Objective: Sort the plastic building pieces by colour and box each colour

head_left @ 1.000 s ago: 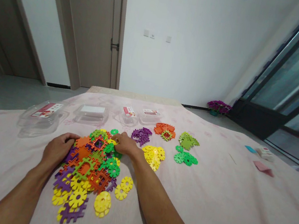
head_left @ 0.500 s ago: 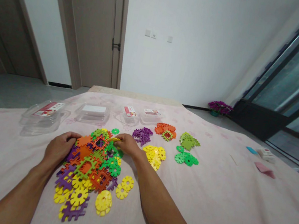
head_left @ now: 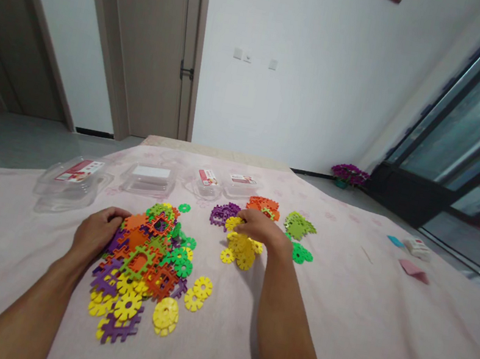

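My left hand (head_left: 97,233) rests against the left side of a mixed heap of toothed plastic building pieces (head_left: 140,258) in orange, purple, green and yellow. Its thumb and forefinger are apart, and it holds nothing I can see. Further right, my right hand (head_left: 259,227) pinches a yellow notched disc (head_left: 233,223) above a small pile of yellow discs (head_left: 243,251). Just behind lies a group of purple square pieces (head_left: 221,214). Several loose yellow discs (head_left: 193,300) lie at the heap's right edge.
Orange pieces (head_left: 261,204), lime-green pieces (head_left: 299,225) and green discs (head_left: 301,253) form separate piles at the right. Clear plastic boxes (head_left: 69,186) stand along the back left. A pink paper (head_left: 413,271) and a small white packet (head_left: 418,247) lie far right on the pink cloth (head_left: 336,320).
My right hand has moved right from the mixed heap to the yellow pile, carrying a yellow disc. My left hand stays at the heap's left side.
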{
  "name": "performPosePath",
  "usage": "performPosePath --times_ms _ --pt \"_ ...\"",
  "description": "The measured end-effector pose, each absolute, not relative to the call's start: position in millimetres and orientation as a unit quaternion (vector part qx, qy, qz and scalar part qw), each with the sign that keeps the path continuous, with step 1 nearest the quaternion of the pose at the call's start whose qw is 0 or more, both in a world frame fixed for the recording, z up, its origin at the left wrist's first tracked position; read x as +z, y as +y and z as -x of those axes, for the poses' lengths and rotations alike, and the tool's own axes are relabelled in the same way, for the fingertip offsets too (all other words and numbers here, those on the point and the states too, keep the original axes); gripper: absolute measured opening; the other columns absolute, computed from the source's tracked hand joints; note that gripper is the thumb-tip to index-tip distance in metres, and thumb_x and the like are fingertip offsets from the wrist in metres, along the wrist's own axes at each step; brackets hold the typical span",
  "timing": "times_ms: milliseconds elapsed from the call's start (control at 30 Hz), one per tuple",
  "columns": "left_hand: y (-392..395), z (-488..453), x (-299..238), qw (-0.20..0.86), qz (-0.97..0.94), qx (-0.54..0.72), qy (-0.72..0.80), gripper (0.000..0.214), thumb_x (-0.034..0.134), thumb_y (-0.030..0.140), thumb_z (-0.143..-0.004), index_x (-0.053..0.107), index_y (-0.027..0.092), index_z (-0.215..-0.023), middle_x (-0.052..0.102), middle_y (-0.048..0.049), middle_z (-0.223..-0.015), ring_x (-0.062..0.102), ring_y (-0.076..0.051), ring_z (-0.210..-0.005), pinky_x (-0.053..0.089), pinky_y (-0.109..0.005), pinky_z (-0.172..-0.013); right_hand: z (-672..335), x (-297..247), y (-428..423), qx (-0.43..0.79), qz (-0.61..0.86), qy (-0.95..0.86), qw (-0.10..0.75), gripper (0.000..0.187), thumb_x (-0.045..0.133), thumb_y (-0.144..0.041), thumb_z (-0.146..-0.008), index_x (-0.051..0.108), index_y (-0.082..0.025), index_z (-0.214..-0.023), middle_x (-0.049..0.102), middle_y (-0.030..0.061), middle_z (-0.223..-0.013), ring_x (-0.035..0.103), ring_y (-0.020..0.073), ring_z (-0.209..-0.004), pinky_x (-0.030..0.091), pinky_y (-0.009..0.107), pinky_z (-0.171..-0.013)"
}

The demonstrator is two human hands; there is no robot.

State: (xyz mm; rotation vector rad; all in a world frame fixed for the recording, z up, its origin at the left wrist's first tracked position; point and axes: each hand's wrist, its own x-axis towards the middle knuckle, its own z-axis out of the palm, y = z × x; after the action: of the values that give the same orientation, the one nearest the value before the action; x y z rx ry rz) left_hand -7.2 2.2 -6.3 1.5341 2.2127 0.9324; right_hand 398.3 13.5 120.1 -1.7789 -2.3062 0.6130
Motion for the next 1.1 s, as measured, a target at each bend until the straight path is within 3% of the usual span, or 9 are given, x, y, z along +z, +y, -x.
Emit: performPosePath --times_ms 100,233,433,567,667,767,867,967,1100 --pt "1.4 5.9 -5.1 0.146 -0.534 0.322 0.768 0.031 0.051 0.038 -0.081 0.073 0.029 -0.099 0.076 -0.0012 -0.096 0.067 -0.023 -0.084 0.045 -0.030 -0.067 -420.9 122.4 6.5 0.214 0.652 -0.727 0.030 0.017 0.067 -0.014 -0.075 0.072 -0.019 -0.091 0.072 0.0043 -0.086 0.063 0.0157 -0.070 0.039 0.023 -0.059" --pt "0.9 5.1 -3.6 0.144 -0.537 0.316 0.769 0.031 0.050 0.038 -0.081 0.073 0.029 -0.100 0.076 -0.0015 -0.098 0.067 -0.023 -0.085 0.044 -0.030 -0.069 -425.6 131.6 0.3 0.130 0.683 -0.713 0.092 0.028 0.073 -0.026 -0.076 0.072 -0.023 -0.103 0.073 0.0077 -0.106 0.066 0.0207 -0.091 0.045 0.027 -0.072" --pt "1.5 5.7 -4.5 0.139 -0.538 0.312 0.771 0.032 0.050 0.038 -0.082 0.073 0.029 -0.101 0.076 -0.0018 -0.099 0.067 -0.023 -0.085 0.044 -0.030 -0.069 -353.5 113.3 4.2 0.159 0.578 -0.790 0.129 0.021 0.063 -0.031 -0.086 0.074 -0.022 -0.102 0.074 0.0053 -0.102 0.067 0.0203 -0.091 0.045 0.027 -0.075" --pt "2.6 7.2 -6.2 0.145 -0.536 0.314 0.770 0.032 0.050 0.038 -0.081 0.073 0.029 -0.101 0.076 -0.0009 -0.097 0.067 -0.022 -0.084 0.045 -0.029 -0.071 -301.0 74.9 4.4 0.234 0.546 -0.793 0.134 0.056 0.060 -0.058 -0.085 0.063 -0.022 -0.128 0.072 0.0079 -0.116 0.067 0.0236 -0.103 0.048 0.031 -0.084" --pt "3.7 7.6 -6.5 0.144 -0.537 0.311 0.771 0.032 0.050 0.038 -0.081 0.073 0.030 -0.101 0.076 -0.0007 -0.098 0.067 -0.023 -0.085 0.046 -0.030 -0.072 -282.2 58.7 -0.5 0.203 0.551 -0.796 0.147 0.064 0.053 -0.065 -0.085 0.059 -0.021 -0.132 0.069 0.0113 -0.122 0.065 0.0273 -0.109 0.048 0.035 -0.086" --pt "3.9 6.8 -5.5 0.138 -0.540 0.312 0.769 0.032 0.051 0.038 -0.081 0.073 0.030 -0.101 0.076 -0.0012 -0.099 0.067 -0.023 -0.087 0.046 -0.030 -0.072 -276.5 53.6 -3.7 0.182 0.556 -0.795 0.158 0.054 0.051 -0.057 -0.089 0.062 -0.022 -0.128 0.071 0.0100 -0.116 0.066 0.0256 -0.105 0.048 0.034 -0.084" --pt "2.7 5.7 -4.0 0.142 -0.542 0.312 0.767 0.031 0.051 0.038 -0.081 0.073 0.029 -0.100 0.076 -0.0014 -0.097 0.067 -0.023 -0.084 0.046 -0.031 -0.071 -275.7 49.2 -3.3 0.159 0.557 -0.801 0.153 0.036 0.053 -0.037 -0.088 0.067 -0.024 -0.119 0.073 0.0074 -0.113 0.066 0.0236 -0.103 0.047 0.031 -0.084" --pt "1.7 5.8 -3.5 0.146 -0.539 0.311 0.769 0.031 0.051 0.038 -0.081 0.073 0.029 -0.101 0.076 -0.0015 -0.095 0.067 -0.023 -0.081 0.045 -0.031 -0.069 -276.7 43.5 -0.8 0.150 0.560 -0.796 0.174 0.037 0.052 -0.021 -0.085 0.068 -0.026 -0.118 0.073 0.0048 -0.115 0.066 0.0216 -0.105 0.046 0.030 -0.086" --pt "2.4 7.3 -4.0 0.149 -0.538 0.303 0.772 0.032 0.051 0.040 -0.082 0.073 0.029 -0.102 0.076 -0.0012 -0.096 0.067 -0.024 -0.082 0.044 -0.031 -0.066 -284.5 41.7 8.4 0.165 0.566 -0.775 0.228 0.035 0.054 -0.022 -0.086 0.067 -0.026 -0.118 0.073 0.0032 -0.115 0.065 0.0203 -0.105 0.045 0.029 -0.087"
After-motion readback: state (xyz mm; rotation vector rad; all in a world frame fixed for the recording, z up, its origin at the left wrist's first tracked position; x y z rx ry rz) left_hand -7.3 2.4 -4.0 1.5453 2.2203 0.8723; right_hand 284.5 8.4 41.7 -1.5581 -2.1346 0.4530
